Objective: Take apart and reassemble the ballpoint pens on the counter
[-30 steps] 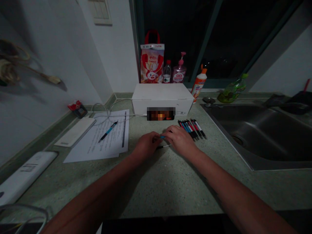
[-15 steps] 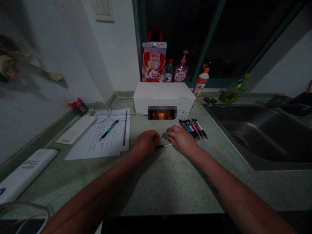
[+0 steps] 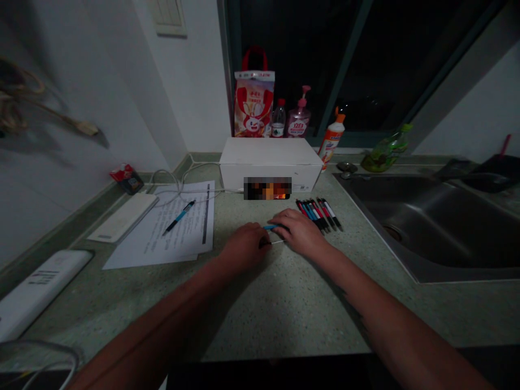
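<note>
My left hand [image 3: 244, 246] is curled over the black end of a thin black-and-white pen part [image 3: 277, 242] on the speckled green countertop [image 3: 284, 303]. My right hand [image 3: 300, 233] pinches a blue pen part [image 3: 270, 227], whose tip points toward my left hand. The hands are close together, and my fingers hide most of both parts. Just beyond my right fingers lies a neat row of several pens [image 3: 319, 215] with red, blue and black barrels.
Left of my hands lie printed papers [image 3: 179, 244] with a blue-and-black pen [image 3: 179, 218] on them. A white box [image 3: 270, 165] with a cable stands behind. A steel sink [image 3: 426, 227] is set in the counter on the right, and bottles stand along the window.
My left hand has moved down and toward my right hand, now covering the black end of the thin part. The blue part sticks out further left from my right fingers.
</note>
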Motion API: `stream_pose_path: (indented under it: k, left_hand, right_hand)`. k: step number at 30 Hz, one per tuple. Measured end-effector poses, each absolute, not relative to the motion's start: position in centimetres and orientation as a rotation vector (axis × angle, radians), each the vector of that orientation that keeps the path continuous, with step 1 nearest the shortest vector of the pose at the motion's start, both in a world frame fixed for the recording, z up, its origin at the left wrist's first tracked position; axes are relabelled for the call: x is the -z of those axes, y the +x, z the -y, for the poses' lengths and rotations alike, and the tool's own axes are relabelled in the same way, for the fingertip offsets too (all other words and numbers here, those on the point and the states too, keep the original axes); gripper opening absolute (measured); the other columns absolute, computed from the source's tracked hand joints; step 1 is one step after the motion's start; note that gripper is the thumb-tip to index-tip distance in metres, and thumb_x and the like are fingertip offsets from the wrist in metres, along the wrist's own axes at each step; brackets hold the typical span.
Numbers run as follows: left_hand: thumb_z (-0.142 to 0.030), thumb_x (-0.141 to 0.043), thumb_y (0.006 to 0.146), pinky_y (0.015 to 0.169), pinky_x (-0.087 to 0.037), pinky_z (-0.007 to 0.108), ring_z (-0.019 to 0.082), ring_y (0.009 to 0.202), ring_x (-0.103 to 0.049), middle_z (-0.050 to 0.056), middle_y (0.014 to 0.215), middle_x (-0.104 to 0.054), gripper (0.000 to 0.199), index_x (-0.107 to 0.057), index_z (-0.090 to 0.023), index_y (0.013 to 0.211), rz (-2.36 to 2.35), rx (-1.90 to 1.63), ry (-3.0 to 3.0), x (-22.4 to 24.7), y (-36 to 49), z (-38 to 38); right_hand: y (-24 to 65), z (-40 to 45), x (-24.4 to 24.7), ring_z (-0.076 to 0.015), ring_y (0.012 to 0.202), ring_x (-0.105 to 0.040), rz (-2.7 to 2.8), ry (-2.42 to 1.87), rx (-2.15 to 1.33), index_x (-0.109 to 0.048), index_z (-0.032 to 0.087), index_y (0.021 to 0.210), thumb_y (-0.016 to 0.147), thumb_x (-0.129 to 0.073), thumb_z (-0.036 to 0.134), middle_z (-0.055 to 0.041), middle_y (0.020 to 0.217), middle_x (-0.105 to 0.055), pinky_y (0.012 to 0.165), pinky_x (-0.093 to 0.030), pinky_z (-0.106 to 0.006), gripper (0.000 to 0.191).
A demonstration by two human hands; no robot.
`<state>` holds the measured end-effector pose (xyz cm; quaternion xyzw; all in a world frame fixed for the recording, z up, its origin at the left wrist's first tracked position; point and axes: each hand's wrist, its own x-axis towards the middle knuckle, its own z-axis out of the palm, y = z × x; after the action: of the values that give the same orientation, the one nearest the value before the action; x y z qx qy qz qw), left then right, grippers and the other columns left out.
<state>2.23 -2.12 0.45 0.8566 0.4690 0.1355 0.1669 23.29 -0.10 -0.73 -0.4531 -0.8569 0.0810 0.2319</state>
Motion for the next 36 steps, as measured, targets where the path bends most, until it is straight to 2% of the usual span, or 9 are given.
stream_pose_path:
  k: [4,8,18,23,29,36]
  left_hand:
    - [-0.019,-0.062,0.09,0.084,-0.05,0.037,0.025,0.093,-0.066,0.008,0.093,-0.071,0.014,-0.076,-0.02,0.09,-1.371,-0.434,2.445,-0.7,2.1,2.0]
    - [-0.022,-0.063,0.092,0.089,-0.051,0.04,0.026,0.096,-0.066,0.009,0.096,-0.074,0.014,-0.076,-0.021,0.096,-1.44,-0.529,2.405,-1.0,1.9,1.9]
    - [-0.016,-0.059,0.09,0.091,-0.048,0.043,0.029,0.1,-0.065,0.01,0.101,-0.075,0.021,-0.076,-0.023,0.1,-1.502,-0.485,2.398,-1.5,1.0,1.2]
    - [-0.022,-0.059,0.092,0.089,-0.049,0.043,0.029,0.098,-0.065,0.012,0.1,-0.073,0.018,-0.076,-0.022,0.098,-1.491,-0.6,2.336,-1.1,1.0,1.1]
    - [-0.021,-0.059,0.09,0.084,-0.05,0.041,0.026,0.089,-0.064,0.01,0.094,-0.072,0.018,-0.076,-0.025,0.094,-1.432,-0.576,2.321,-0.9,1.3,1.3]
    - [-0.02,-0.06,0.09,0.086,-0.05,0.042,0.027,0.092,-0.064,0.011,0.096,-0.072,0.017,-0.077,-0.021,0.093,-1.517,-0.524,2.312,-0.7,1.2,0.9]
  right_hand:
    - [23.0,1.2,-0.6,-0.0241,0.102,-0.065,2.431,-1.175,-0.229,-0.075,0.02,0.103,0.1,-0.066,0.025,-0.0086,0.103,-0.072,0.092,-0.049,-0.038,0.011]
    - [22.5,1.7,-1.2,-0.0235,0.096,-0.063,2.506,-1.173,-0.187,-0.075,0.019,0.104,0.1,-0.066,0.023,-0.008,0.096,-0.072,0.086,-0.047,-0.036,0.01]
    - [24.3,1.1,-2.4,-0.0245,0.098,-0.065,2.451,-1.432,-0.159,-0.073,0.02,0.095,0.099,-0.062,0.015,-0.0086,0.097,-0.072,0.086,-0.047,-0.036,0.013]
    - [24.2,1.1,-2.1,-0.0249,0.096,-0.065,2.437,-1.381,-0.207,-0.073,0.021,0.093,0.098,-0.062,0.014,-0.0081,0.096,-0.072,0.085,-0.048,-0.036,0.014]
    - [24.1,1.1,-1.8,-0.0258,0.093,-0.065,2.436,-1.329,-0.253,-0.073,0.022,0.091,0.097,-0.061,0.013,-0.0084,0.093,-0.072,0.084,-0.049,-0.038,0.016]
    - [25.1,0.9,-2.3,-0.0242,0.094,-0.067,2.502,-1.413,-0.37,-0.075,0.021,0.09,0.094,-0.062,0.008,-0.0078,0.094,-0.072,0.084,-0.049,-0.035,0.018]
